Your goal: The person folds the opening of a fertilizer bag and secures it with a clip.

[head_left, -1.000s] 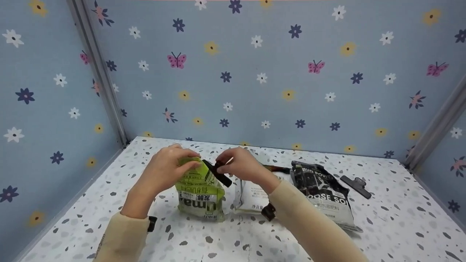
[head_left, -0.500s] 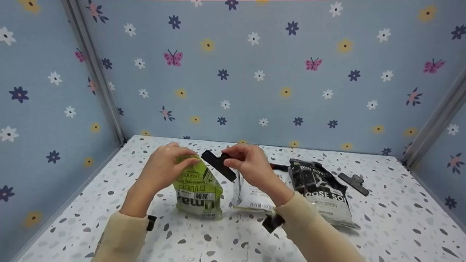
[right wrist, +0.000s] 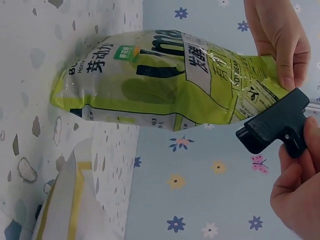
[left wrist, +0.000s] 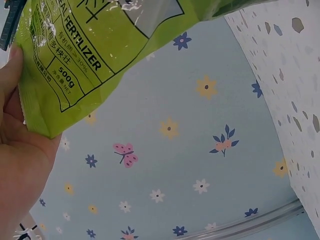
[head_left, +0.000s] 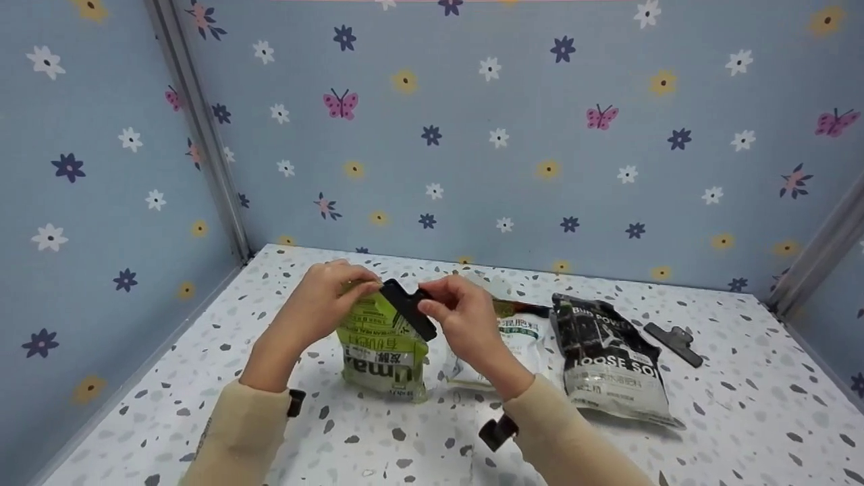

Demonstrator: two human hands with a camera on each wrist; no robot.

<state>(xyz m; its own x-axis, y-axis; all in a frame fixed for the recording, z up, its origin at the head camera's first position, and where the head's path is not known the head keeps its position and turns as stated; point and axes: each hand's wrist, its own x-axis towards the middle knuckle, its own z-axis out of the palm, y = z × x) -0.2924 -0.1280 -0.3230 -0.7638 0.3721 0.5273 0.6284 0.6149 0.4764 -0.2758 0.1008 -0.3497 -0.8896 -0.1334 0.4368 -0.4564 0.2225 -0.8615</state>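
A green and white fertilizer bag [head_left: 385, 347] stands upright on the table. My left hand [head_left: 324, 297] pinches its top edge between thumb and fingers. A black bag clip [head_left: 409, 309] is held by its handles in my right hand [head_left: 466, 317], its long bar slanting along the bag's upper right corner. In the right wrist view the clip [right wrist: 275, 122] sits over the bag's top edge, close to the left fingertips. The left wrist view shows the bag's green back panel [left wrist: 70, 65], marked 500g, with the left hand [left wrist: 25, 165] at its top seam.
A white bag [head_left: 523, 337] lies behind my right hand, partly hidden. Beside it rests a black and white soil bag [head_left: 611, 364]. A second black clip [head_left: 675, 344] lies at the right. Flowered walls [head_left: 472, 182] enclose the speckled table [head_left: 378, 445].
The right hand first drew the clip slightly away from the bag's top, turning its flat side into view, then brought it back against the corner. The left hand kept its pinch.
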